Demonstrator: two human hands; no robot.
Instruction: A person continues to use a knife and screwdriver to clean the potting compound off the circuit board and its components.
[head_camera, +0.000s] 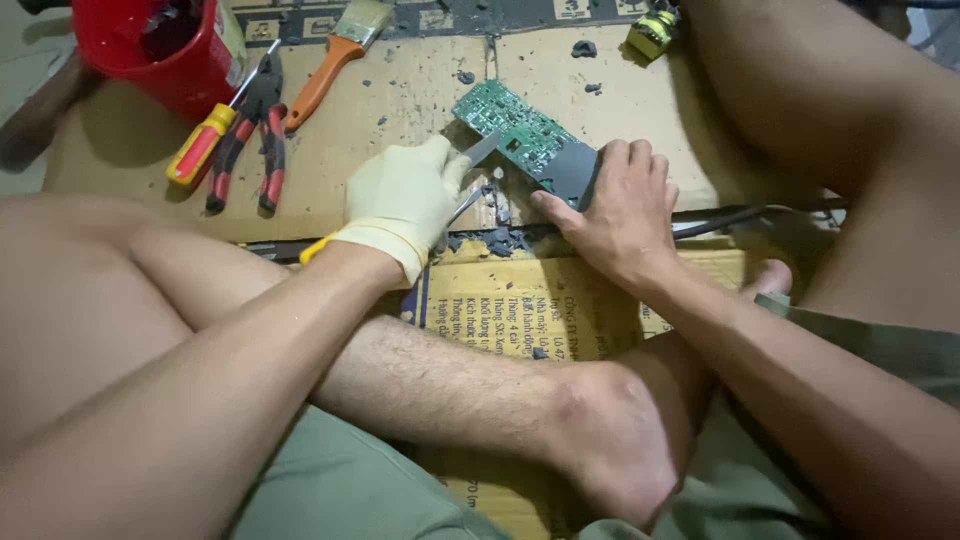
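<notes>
A green circuit board (510, 125), partly coated in dark grey compound, lies on flattened cardboard (400, 90). My left hand (405, 200), in a pale glove, is shut on a metal blade tool (482, 150) whose tip touches the board's near edge. My right hand (615, 205), bare, presses down on the board's dark grey end and holds it against the cardboard. Grey scrapings (500, 238) lie below the board between both hands.
A red bucket (160, 45) stands at the back left. Beside it lie a yellow-and-red screwdriver (205, 140), red-handled pliers (250, 140) and an orange-handled brush (335, 50). A small yellow part (652, 30) is at the back right. My crossed legs fill the foreground.
</notes>
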